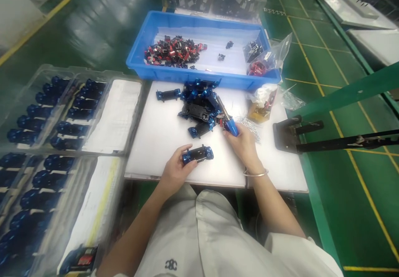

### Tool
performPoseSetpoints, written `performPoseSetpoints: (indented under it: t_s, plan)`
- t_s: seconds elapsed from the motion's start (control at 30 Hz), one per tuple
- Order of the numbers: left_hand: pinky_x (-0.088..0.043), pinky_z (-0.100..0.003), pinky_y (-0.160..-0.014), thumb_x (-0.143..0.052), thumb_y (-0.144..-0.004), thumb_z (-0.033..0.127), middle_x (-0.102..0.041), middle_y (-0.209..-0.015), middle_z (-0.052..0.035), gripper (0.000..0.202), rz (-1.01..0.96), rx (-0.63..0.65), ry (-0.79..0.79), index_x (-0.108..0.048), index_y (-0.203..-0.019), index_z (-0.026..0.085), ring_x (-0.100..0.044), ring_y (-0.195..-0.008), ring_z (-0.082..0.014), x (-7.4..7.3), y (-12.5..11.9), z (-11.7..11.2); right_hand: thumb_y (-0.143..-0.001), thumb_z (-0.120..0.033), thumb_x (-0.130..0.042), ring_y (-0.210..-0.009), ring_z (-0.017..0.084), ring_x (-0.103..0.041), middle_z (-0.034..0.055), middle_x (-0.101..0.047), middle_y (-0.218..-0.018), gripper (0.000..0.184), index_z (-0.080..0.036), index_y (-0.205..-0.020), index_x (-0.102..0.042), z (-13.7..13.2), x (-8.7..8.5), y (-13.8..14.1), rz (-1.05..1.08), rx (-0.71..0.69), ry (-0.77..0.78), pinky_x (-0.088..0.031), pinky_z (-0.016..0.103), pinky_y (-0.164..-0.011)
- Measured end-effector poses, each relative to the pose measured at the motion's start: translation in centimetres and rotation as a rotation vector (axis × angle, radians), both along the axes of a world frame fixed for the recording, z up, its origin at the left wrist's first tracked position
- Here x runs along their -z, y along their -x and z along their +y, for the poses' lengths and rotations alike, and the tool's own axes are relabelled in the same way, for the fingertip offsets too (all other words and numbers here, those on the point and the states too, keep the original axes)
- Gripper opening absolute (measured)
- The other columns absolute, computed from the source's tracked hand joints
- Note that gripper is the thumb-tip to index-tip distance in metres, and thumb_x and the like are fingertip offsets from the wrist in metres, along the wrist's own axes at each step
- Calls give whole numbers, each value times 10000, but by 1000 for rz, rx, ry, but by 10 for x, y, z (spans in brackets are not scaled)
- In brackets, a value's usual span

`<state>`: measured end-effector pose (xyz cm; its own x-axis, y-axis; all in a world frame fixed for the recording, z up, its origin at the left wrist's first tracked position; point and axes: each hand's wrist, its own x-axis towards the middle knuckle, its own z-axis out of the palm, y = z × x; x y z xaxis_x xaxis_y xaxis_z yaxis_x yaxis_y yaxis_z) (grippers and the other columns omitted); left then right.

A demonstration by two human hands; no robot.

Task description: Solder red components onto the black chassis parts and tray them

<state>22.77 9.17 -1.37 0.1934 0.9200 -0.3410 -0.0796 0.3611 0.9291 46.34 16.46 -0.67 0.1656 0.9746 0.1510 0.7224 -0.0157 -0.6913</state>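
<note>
Head camera is looking down past a person's white coat at a white work board (156, 144), where the two hands are working apart from each other near the lower middle of the frame. The left hand (176, 171) is clamping a small blue-and-black model car chassis (198, 154) between fingers and thumb, while the right hand (245, 146) is gripping a blue-handled screwdriver (231, 126), its shaft pointing up and left toward a heap of similar chassis (199, 106) lying at the middle of the board. A loose spill of thin metal pins (247, 127) is lying just beside the right hand, and a metal bangle (255, 173) is circling that wrist. Above the board, a blue plastic tray (187, 75) is holding a pile of small red-and-black parts (174, 51), and a clear plastic bag (258, 67) is sitting in its right end. Clear trays of blue pieces (31, 119) are filling the left of the frame, and a black metal stand (296, 135) is standing at the right.
</note>
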Motion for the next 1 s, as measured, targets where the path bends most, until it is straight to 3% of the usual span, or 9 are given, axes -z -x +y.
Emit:
performPoseSetpoints:
  t_s: [0.13,0.23,0.4,0.6,0.7,0.87,1.0]
  plan:
    - [-519,-409,-1051,-688,-847,416,-670,-1144,-77,570,13,15,-4,-503,-1340,196,-657,-1082,-209,3,2,0,-765,-407,-617,-749,246,-617,49,-697,-810,267,-195,-901,-702,-5,-4,3,72,20,35,-484,377,-737]
    - [-535,-393,-1029,-688,-845,415,-666,-1144,-79,570,-1,2,2,-503,-1334,190,-656,-1080,-207,1,1,0,-762,-493,-652,-660,217,-636,36,-712,-798,368,-188,-962,-702,-15,-11,4,295,28,130,-513,386,-722]
    - [-571,-379,-974,-720,-802,388,-660,-1119,-89,579,-8,-26,11,-528,-1299,161,-671,-1027,-210,-3,-3,2,-766,-560,-687,-655,210,-676,51,-725,-775,408,-182,-919,-682,-51,-15,0,504,-100,321,-556,388,-734]
    - [-595,-381,-938,-739,-790,387,-654,-1129,-97,585,18,-14,37,-549,-1296,163,-676,-998,-209,-6,-5,3,-822,-532,-618,-644,195,-640,28,-704,-735,367,-183,-907,-698,-81,-8,-8,313,-129,384,-524,342,-693]
    - [-598,-384,-937,-740,-789,391,-664,-1115,-90,575,20,-11,36,-555,-1285,166,-677,-1008,-214,-7,-7,3,-821,-490,-601,-668,203,-623,15,-676,-698,322,-191,-886,-702,-79,-5,-6,206,-129,316,-496,327,-683]
    - [-601,-371,-931,-741,-786,399,-651,-1100,-80,567,1,-46,29,-561,-1270,164,-676,-1027,-215,-8,-8,0,-837,-479,-569,-767,220,-647,57,-707,-850,296,-208,-856,-688,-70,-4,1,196,-182,169,-497,326,-726]
    - [-600,-371,-932,-729,-795,404,-648,-1089,-73,549,11,-98,12,-569,-1263,167,-673,-1025,-212,-10,-6,-2,-858,-517,-558,-595,202,-606,10,-654,-630,311,-223,-827,-655,-69,-11,-6,205,-245,235,-480,319,-631]
